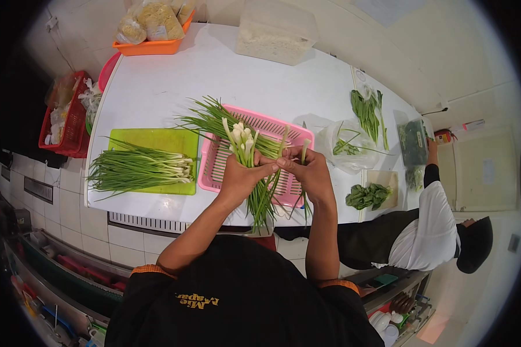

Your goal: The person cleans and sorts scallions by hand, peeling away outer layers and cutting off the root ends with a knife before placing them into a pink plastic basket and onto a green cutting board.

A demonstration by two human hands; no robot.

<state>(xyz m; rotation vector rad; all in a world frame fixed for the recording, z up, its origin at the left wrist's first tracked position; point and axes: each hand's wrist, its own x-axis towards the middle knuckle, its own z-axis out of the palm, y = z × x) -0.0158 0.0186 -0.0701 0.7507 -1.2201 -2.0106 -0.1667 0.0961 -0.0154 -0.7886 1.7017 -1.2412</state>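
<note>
My left hand (pixel 239 178) grips a bunch of spring onions (pixel 243 138), white bulbs up and green leaves hanging down. In my right hand (pixel 311 174) is a single spring onion stalk (pixel 305 149); its thumb and fingers also meet the left thumb at another stalk. Both hands are over a pink slotted plastic basket (pixel 208 167). More spring onions (pixel 206 113) lie in the basket, their green tips over its far left rim. To the left, a pile of spring onions (pixel 141 170) rests on a lime-green cutting board (pixel 156 136), white ends toward the basket.
The white table (pixel 269 86) bears an orange tray (pixel 150 47) of bagged food and a clear container (pixel 273 43) of pale crumbs. On the right are a plastic bag (pixel 351 156) with greens, leafy greens (pixel 369 197) and a co-worker (pixel 430 234) reaching toward a lidded box (pixel 412 143).
</note>
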